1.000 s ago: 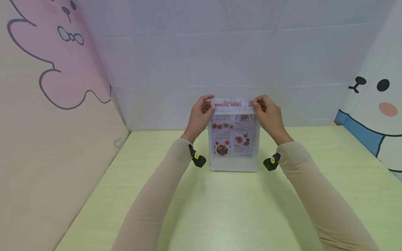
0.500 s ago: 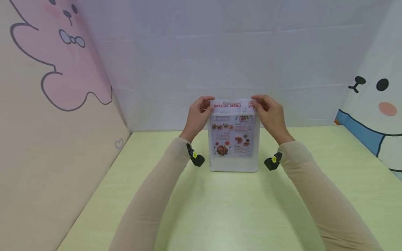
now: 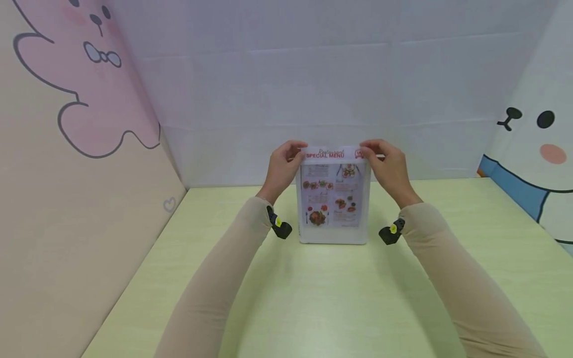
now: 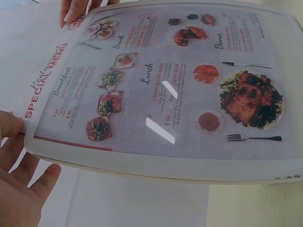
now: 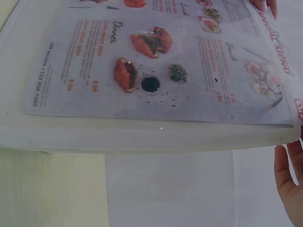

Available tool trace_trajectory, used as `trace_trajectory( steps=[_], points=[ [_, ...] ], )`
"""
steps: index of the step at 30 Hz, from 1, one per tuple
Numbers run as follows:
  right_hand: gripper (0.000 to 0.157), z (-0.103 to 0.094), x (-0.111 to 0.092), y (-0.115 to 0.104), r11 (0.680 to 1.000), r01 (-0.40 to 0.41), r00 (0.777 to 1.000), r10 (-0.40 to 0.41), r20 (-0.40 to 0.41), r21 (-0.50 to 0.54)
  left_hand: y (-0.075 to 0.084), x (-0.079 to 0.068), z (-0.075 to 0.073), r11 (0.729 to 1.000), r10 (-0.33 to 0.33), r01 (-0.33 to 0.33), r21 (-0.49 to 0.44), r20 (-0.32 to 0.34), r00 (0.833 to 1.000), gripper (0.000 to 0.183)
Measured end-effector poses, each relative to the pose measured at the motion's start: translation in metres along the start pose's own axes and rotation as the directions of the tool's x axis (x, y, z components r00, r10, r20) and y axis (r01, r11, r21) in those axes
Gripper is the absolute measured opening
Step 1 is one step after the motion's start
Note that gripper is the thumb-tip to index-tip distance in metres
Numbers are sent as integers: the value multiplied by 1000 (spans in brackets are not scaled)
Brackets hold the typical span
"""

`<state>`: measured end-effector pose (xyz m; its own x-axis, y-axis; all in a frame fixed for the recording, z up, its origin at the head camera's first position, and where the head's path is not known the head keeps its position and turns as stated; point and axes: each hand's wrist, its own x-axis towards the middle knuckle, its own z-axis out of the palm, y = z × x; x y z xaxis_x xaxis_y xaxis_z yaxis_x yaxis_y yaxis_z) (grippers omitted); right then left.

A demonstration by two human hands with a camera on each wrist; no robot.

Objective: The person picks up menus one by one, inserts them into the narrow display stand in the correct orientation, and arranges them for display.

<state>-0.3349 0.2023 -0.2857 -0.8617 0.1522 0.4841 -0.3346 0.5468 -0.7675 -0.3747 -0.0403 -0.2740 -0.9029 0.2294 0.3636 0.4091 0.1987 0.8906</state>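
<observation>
A white-framed display stand point(image 3: 333, 236) stands upright on the table. Behind its clear front sits a printed menu sheet point(image 3: 333, 199), whose "Special Menu" heading sticks out above the frame's top edge. At the sheet's upper left corner, my left hand point(image 3: 283, 166) pinches the paper between thumb and fingers. My right hand point(image 3: 390, 166) pinches the opposite upper corner. The left wrist view shows the menu sheet point(image 4: 189, 109) close up, with food photos and text. In the right wrist view, the frame's side edge point(image 5: 142, 139) runs toward my right fingertips point(image 5: 282, 163).
The stand is on a pale yellow-green tabletop point(image 3: 322, 293), near its back edge. Behind it hangs a white cloth backdrop point(image 3: 331, 89). Cartoon-printed panels flank the table, a beige one point(image 3: 67, 223) at left and a white one point(image 3: 524, 164) at right.
The menu sheet has slid down inside the stand, so less of its heading shows above the frame. Both hands have lowered slightly with it. The stand stays in place.
</observation>
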Motion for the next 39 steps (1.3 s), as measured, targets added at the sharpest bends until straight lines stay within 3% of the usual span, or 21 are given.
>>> trace_trajectory(
  steps=[5,15,39],
  points=[
    [34,0,-3,2,1000,-4,1000,4,11,-3,-13,3,0,1000,6,-6,3,-2,1000,22],
    [36,-1,-9,1,1000,-20,999,20,35,-10,-19,-6,-1,1000,0,0,4,0,1000,18],
    [34,-5,-21,13,999,39,996,-38,82,-6,-24,-13,-4,999,32,-33,32,50,998,25]
  ],
)
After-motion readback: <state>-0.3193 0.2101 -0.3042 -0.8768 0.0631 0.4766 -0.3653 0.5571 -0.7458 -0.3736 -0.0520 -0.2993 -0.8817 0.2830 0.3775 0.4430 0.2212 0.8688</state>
